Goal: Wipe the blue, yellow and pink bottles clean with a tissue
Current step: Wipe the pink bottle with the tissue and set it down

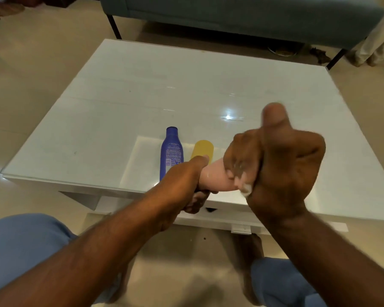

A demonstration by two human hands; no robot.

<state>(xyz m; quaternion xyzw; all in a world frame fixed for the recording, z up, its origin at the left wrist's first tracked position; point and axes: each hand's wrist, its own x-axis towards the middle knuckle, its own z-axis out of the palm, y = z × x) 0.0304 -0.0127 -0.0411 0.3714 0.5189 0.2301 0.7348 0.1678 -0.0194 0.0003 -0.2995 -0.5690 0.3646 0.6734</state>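
Both hands grip: left hand steadies pink bottle; right hand should press tissue firmly, rotating throughout.

Both hands hold the pink bottle above the near edge of the white surface: the left hand grips one end, and the right hand curls round the other with a white tissue. The blue bottle and yellow bottle lie side by side on the surface just behind.
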